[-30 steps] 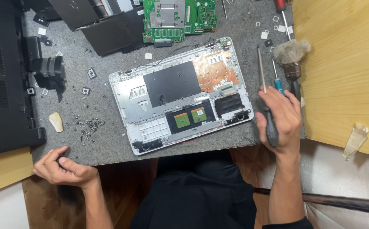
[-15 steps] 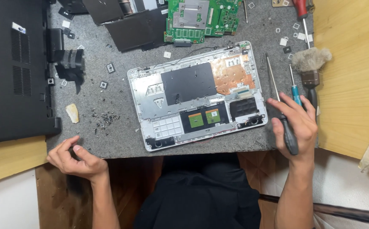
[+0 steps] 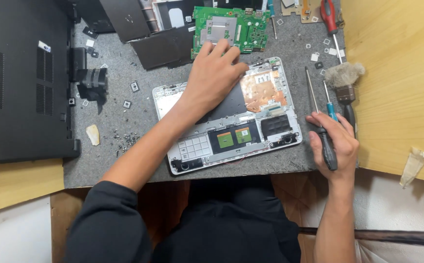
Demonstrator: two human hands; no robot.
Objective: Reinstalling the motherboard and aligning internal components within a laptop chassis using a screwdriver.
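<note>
Opened laptop shell, silver, lies inside-up on the grey mat, centred just ahead of the person. Left hand rests flat on the shell's upper middle, fingers spread and reaching the shell's far edge, close to the green circuit board; nothing gripped. Right hand sits off the shell's right edge, not touching it, wrapped around the black handle of a screwdriver whose shaft points away from the person. A blue-handled screwdriver and a brush lie just beyond that hand, possibly touching it. Black bottom cover lies far left.
</note>
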